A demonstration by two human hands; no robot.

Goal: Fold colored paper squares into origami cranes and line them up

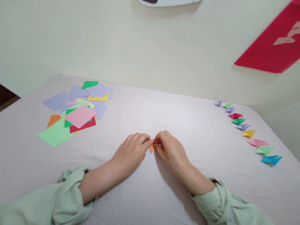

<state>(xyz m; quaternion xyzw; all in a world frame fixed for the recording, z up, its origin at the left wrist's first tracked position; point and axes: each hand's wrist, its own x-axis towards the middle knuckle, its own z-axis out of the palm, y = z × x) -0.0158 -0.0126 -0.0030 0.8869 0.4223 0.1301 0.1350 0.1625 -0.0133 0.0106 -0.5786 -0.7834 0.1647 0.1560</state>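
Note:
A small folded piece of orange paper (151,148) is pinched between my two hands over the middle of the table. My left hand (133,148) grips it from the left, thumb and fingers closed. From the right, my right hand (171,150) holds it with fingertips pressed together. Only its lower tip shows; my fingers hide the rest, so I cannot tell its full shape.
Loose coloured paper sheets (80,116) lie in an overlapping pile at the left. Along the right side runs a row of several small folded paper figures, the nearest a blue one (271,160). A pale cloth covers the table (150,112), which meets a wall behind.

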